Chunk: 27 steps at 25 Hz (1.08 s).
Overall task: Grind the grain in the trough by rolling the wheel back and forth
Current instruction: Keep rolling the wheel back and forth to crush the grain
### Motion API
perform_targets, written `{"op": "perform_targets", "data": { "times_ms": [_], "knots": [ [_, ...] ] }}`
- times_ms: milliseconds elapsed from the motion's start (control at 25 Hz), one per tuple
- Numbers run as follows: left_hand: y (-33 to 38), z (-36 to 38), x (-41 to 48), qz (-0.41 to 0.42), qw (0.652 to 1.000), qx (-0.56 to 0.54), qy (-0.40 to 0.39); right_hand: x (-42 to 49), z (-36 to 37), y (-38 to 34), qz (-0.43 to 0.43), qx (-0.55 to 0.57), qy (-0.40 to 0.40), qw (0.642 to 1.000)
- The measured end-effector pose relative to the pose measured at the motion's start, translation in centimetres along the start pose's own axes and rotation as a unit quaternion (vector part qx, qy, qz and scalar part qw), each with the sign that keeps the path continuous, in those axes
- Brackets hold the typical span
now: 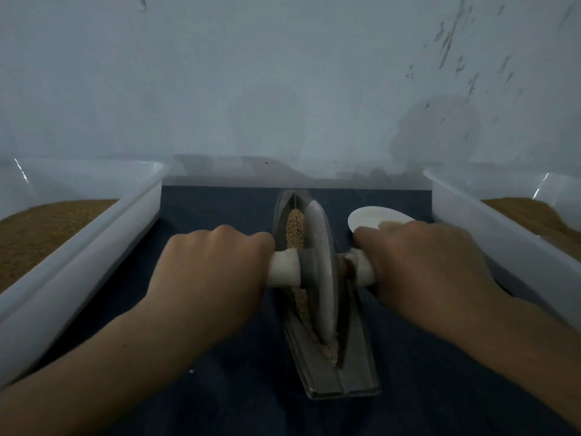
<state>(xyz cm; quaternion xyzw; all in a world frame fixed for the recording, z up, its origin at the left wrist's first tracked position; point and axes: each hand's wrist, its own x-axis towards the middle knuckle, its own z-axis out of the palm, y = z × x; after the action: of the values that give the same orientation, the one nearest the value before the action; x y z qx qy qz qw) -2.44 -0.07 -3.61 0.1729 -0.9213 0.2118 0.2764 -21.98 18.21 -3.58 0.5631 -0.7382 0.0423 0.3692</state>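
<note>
L hand + R hand curled round axle handle ends | wheel upright mid-trough, even downforce | grain far + near of wheel

Left hand and right hand, both fisted

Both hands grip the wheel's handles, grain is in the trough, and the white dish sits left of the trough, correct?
No: the head view shows the white dish right of the trough, beyond the right hand. The left hand and it hold the wheel by its handles; grain is in the trough.
</note>
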Motion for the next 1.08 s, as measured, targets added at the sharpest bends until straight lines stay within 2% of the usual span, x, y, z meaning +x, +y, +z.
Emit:
{"op": "perform_targets", "data": {
  "times_ms": [80, 240, 360, 440, 600, 680, 880, 1000, 1080],
  "knots": [
    [0.2, 0.8, 1.2, -0.025, 0.998, 0.026, -0.044, 1.2, 1.2, 0.1, 0.012, 0.006, -0.029, 1.000],
    [-0.6, 3.8, 7.4, -0.070, 0.989, 0.045, -0.121, 6.5, 5.2, 0.5, 0.106, 0.016, -0.113, 0.988],
    [-0.7, 2.8, 8.1, -0.073, 0.984, 0.024, -0.162, 7.2, 4.7, 0.7, 0.106, 0.040, -0.127, 0.985],
    [-0.2, 2.0, 5.2, -0.063, 0.988, 0.013, -0.143, 4.7, 3.6, 0.4, 0.070, 0.028, -0.122, 0.990],
    [0.2, -0.1, 1.3, 0.017, 0.999, 0.034, -0.016, -0.1, 1.1, 0.2, 0.026, -0.008, -0.033, 0.999],
    [0.4, 0.4, 2.4, 0.009, 0.998, 0.057, -0.038, 0.2, 1.5, 0.2, 0.045, -0.011, -0.052, 0.998],
    [-1.1, 4.3, 7.6, -0.092, 0.985, 0.010, -0.144, 7.7, 4.9, 0.4, 0.104, 0.018, -0.113, 0.988],
    [-0.8, 3.3, 7.0, -0.087, 0.984, 0.004, -0.157, 7.3, 4.0, 0.7, 0.084, 0.031, -0.134, 0.987],
    [-0.3, 2.2, 4.3, -0.053, 0.992, 0.015, -0.117, 4.0, 2.8, 0.4, 0.059, 0.026, -0.122, 0.990]
  ]
}}
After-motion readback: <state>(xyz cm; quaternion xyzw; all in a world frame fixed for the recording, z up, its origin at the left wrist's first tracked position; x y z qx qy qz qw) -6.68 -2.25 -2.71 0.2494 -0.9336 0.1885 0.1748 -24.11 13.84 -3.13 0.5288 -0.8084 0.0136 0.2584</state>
